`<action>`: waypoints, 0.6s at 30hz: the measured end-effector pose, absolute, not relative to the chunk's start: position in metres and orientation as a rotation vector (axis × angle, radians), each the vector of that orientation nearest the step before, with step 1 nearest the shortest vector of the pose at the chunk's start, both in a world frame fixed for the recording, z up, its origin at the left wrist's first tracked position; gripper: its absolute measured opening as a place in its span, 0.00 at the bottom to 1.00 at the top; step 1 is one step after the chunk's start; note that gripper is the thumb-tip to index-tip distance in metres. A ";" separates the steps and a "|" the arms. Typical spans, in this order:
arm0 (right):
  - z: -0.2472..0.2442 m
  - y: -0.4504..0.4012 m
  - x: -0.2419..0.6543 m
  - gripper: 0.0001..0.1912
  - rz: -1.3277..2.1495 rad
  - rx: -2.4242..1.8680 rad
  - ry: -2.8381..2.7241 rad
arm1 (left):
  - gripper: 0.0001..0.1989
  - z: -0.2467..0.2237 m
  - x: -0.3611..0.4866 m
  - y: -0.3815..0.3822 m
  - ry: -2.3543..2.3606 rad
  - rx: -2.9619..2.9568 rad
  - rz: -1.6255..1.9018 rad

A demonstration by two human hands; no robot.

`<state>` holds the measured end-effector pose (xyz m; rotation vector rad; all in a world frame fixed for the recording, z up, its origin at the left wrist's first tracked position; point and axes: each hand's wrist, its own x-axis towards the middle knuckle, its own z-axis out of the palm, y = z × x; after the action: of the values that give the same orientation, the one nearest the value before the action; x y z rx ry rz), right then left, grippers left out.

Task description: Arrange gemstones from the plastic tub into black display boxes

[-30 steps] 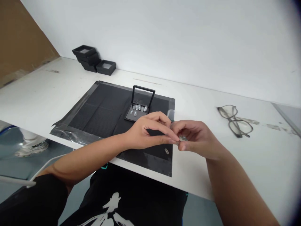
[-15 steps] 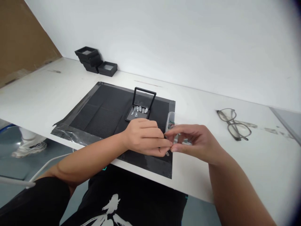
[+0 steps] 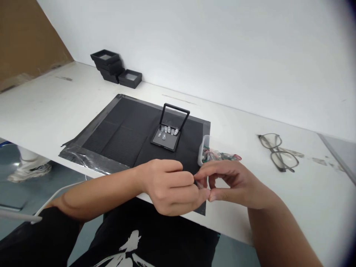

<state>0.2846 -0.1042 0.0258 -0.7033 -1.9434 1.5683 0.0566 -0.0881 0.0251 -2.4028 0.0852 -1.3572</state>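
My left hand (image 3: 169,187) is closed, knuckles up, over the front edge of a black mat (image 3: 122,142). Touching its fingertips, my right hand (image 3: 236,181) is closed in a pinch. A small pale bit shows between the fingers, too hidden to name. Beyond the left hand, a black hinged display case (image 3: 170,144) stands with its windowed lid raised. Several shiny, pale false nails (image 3: 169,129) lie on its grey pad, most in a row along the back and two in front. Just past the right hand is a clear plastic container (image 3: 204,150) with red and green wrapped pieces (image 3: 219,155).
Several black framed cases (image 3: 107,66) are stacked at the back left by the wall, with another case (image 3: 130,78) beside them. Eyeglasses (image 3: 278,152) lie on the white table (image 3: 239,128) at the right. A white cable (image 3: 59,191) runs by my left arm.
Both hands have moved down, nearer to me, still together. More of the display case's pad and of the container's wrapped pieces now shows. The camera view has shifted slightly.
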 end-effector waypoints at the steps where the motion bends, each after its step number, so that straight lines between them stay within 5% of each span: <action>1: 0.024 -0.104 0.284 0.19 1.599 -0.697 -1.918 | 0.10 0.025 0.056 -0.088 0.093 -2.401 -1.361; 7: 0.019 -0.099 0.284 0.17 1.720 -0.626 -1.729 | 0.03 0.026 0.050 -0.083 -0.004 -2.374 -1.376; 10: 0.025 -0.093 0.286 0.16 1.568 -0.749 -1.691 | 0.10 0.023 0.033 -0.067 -0.160 -2.353 -1.431; 18: 0.043 -0.059 0.241 0.22 1.108 -1.381 -1.886 | 0.11 -0.029 -0.012 0.009 -1.200 -2.529 -1.640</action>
<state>0.2410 -0.0587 0.0430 -1.3809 -1.8863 1.1085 -0.0118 0.0093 -0.0292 -2.5293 -1.2003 -1.6403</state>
